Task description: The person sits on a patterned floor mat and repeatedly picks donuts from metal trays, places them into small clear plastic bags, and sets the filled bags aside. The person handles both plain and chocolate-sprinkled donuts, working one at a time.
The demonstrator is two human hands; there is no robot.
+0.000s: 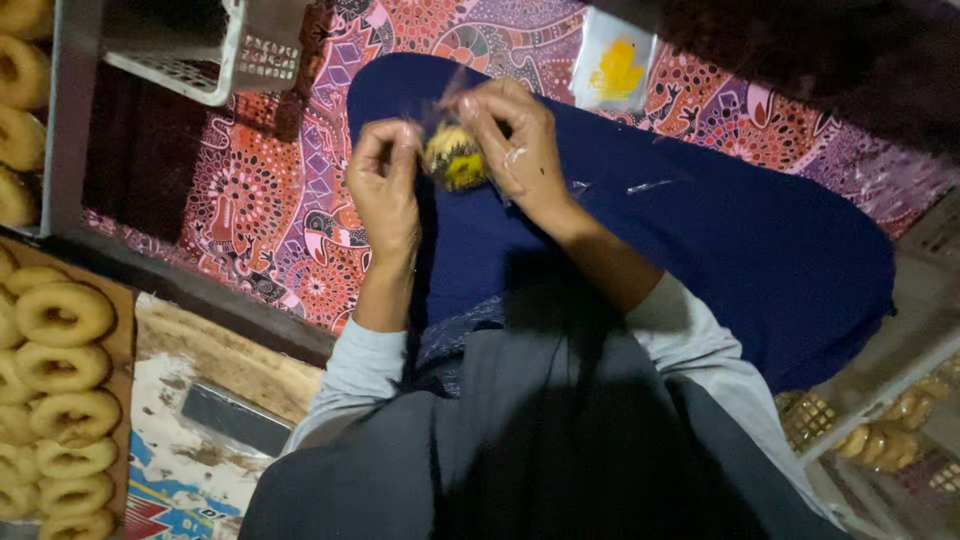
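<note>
Up close, both hands work a small wrapped pastry above a lap in dark blue cloth.

Held between the two hands, the yellow and dark-speckled pastry sits in what looks like a clear plastic wrapper, though the blur makes that hard to confirm. The left hand has its fingers curled narrow, pinching at the pastry's left side; the right hand closes its fingertips over the top and right of it. Beneath lies the dark blue cloth, spread over a red patterned mat. At the left edge, a board carries rows of pale ring doughnuts. More pastries fill a crate at lower right.
</note>
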